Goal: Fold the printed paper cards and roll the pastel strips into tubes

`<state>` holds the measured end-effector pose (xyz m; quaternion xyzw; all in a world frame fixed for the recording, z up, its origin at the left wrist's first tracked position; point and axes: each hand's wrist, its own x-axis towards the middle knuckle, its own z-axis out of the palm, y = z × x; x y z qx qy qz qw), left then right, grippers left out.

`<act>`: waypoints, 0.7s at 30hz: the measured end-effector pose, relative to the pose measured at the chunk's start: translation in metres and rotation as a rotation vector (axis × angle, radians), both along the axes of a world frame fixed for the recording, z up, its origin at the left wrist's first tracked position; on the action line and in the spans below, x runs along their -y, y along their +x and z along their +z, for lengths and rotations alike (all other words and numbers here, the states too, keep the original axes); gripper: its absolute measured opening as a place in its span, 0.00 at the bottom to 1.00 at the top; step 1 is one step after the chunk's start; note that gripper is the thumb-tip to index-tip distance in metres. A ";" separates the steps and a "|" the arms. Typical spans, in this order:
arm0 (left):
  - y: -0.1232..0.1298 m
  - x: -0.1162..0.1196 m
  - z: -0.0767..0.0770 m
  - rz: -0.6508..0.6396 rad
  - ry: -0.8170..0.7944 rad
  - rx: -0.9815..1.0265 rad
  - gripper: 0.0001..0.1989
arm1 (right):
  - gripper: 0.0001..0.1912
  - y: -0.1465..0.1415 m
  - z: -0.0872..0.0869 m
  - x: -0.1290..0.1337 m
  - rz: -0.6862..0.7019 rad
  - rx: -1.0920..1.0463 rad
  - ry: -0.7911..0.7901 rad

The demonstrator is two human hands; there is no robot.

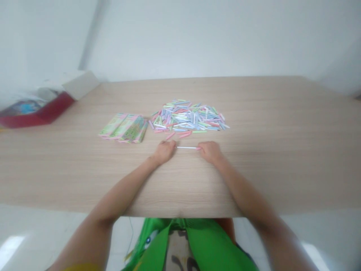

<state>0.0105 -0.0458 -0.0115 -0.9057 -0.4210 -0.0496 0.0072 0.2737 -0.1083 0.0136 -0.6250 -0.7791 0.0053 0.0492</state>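
A thin white stick (186,147) stretches level between my two hands, just above or on the table. My left hand (165,151) is closed on its left end. Closed on the other end is my right hand (210,151), where a bit of pink shows at the fingertips. Beyond the hands lies a wide pile of short pastel sticks (191,116) in pink, blue, green, purple and white. Several loose pink sticks (184,134) lie at the pile's near edge. Flat green and pink packets (122,127) overlap to the left of the pile.
The wood-grain table (267,150) reaches to a white wall at the back. At the far left stands a red box (53,109) with a white flap and mixed items inside. The table's near edge runs below my forearms.
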 end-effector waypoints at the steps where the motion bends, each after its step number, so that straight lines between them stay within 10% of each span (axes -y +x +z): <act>1: 0.000 -0.001 0.000 -0.012 -0.002 0.005 0.10 | 0.17 0.000 -0.001 0.000 0.002 0.001 0.005; 21: -0.003 0.008 0.011 0.048 0.036 0.173 0.09 | 0.15 -0.027 0.006 0.007 -0.101 0.031 -0.028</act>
